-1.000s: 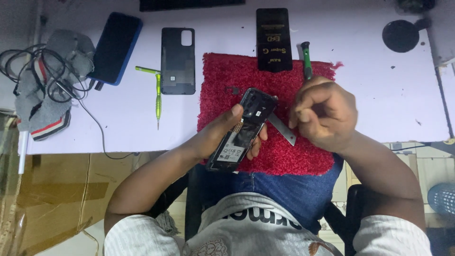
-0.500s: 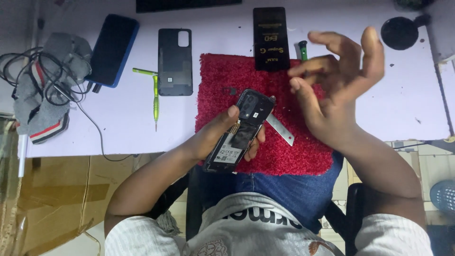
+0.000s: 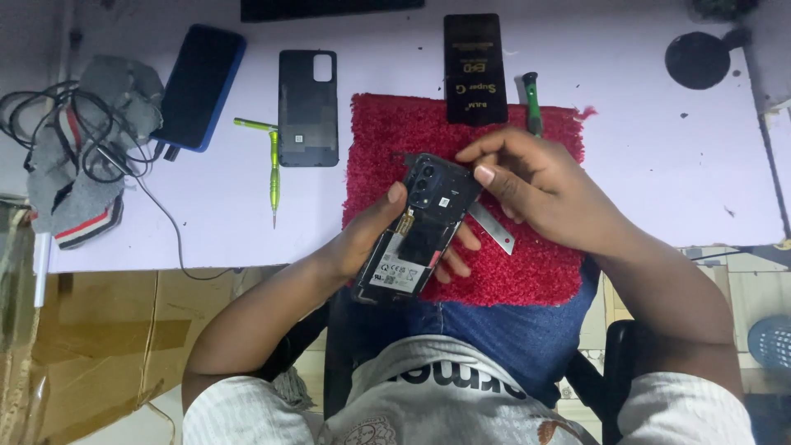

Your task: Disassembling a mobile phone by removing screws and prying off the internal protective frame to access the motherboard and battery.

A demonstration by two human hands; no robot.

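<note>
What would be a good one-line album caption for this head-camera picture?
Left hand cradles an opened phone over a red mat while the right hand touches its top corner.

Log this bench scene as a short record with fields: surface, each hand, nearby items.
surface: pale table with a red fuzzy mat at its near edge
left hand: holds an opened black phone with its back removed, tilted above the mat
right hand: fingertips at the phone's upper end
on mat: flat metal strip, partly under the right hand
left of mat: black phone back cover, green screwdriver, blue-cased phone, grey cloth with tangled cables
above mat: black rectangular box, green-handled tool
</note>
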